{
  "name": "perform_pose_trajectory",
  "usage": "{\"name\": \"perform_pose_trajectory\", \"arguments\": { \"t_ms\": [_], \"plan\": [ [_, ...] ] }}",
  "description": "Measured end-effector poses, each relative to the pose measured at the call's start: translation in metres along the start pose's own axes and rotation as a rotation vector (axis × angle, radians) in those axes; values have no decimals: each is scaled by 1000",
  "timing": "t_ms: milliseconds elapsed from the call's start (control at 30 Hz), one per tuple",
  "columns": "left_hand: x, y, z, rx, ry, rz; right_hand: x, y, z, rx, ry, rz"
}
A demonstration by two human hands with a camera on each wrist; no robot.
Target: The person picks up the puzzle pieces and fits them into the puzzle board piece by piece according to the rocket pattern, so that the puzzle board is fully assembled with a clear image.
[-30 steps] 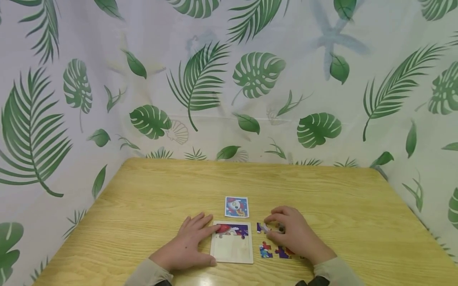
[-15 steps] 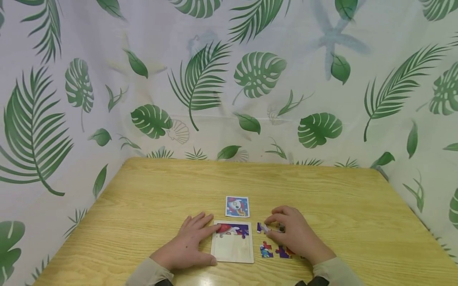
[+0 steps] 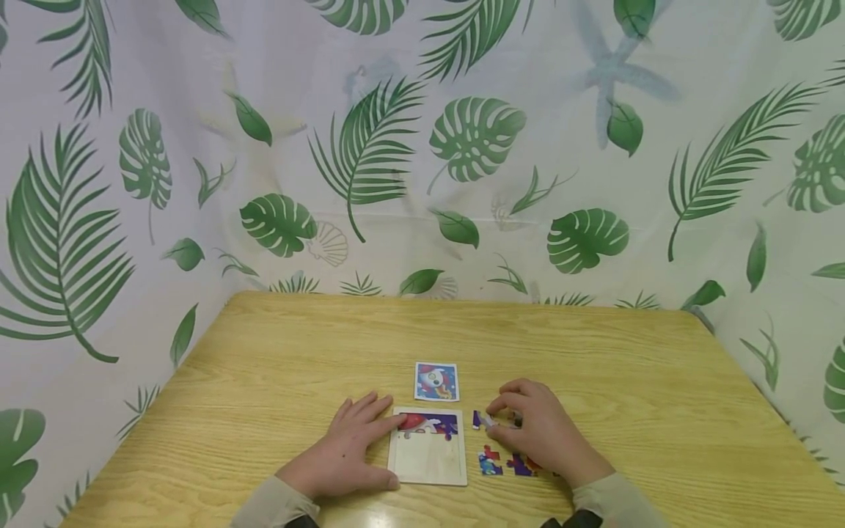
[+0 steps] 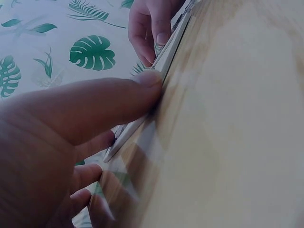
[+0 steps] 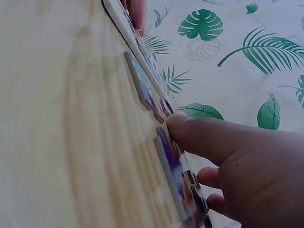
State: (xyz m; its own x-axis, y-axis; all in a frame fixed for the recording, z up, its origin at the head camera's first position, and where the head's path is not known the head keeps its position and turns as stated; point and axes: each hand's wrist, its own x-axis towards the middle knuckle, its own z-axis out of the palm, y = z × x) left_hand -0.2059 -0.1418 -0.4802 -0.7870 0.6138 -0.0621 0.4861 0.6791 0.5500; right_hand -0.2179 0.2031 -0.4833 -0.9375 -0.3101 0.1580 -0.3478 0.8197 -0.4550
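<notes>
My left hand [image 3: 350, 451] lies spread at the left side of a square puzzle tray [image 3: 430, 485], index fingertip on its upper left corner and thumb at its lower left edge. A strip of joined puzzle pieces, red, white and purple, fills the tray's top; bare wood shows below. To the right, my right hand [image 3: 538, 433] pinches a puzzle piece [image 3: 487, 421] between thumb and fingers, low over the table; the hand covers part of it. In the right wrist view, the thumb [image 5: 213, 137] reaches down beside several flat pieces lying on the table.
A small picture card [image 3: 436, 382] with a white rocket lies behind the tray. Loose puzzle pieces, one blue and red [image 3: 490, 462] and one purple [image 3: 521, 465], lie near my right wrist. A leaf-patterned curtain [image 3: 396, 147] stands behind the wooden table [image 3: 317, 337].
Both hands stay nearly where they were. The puzzle piece at my right fingertips has tilted slightly.
</notes>
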Motion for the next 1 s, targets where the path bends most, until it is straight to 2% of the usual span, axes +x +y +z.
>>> {"name": "perform_pose_trajectory", "arguments": {
  "t_ms": [167,467,800,1000],
  "plan": [
    [0,-1,0,1,-1,1,1,-2,0,-5,4,23],
    [1,-4,2,1,10,1,1,-1,0,2,20,-17],
    [1,-4,2,-7,12,4,1,-1,0,4,25,-2],
    [1,-3,2,1,16,10,0,-1,-2,13,26,-20]
  ]
}}
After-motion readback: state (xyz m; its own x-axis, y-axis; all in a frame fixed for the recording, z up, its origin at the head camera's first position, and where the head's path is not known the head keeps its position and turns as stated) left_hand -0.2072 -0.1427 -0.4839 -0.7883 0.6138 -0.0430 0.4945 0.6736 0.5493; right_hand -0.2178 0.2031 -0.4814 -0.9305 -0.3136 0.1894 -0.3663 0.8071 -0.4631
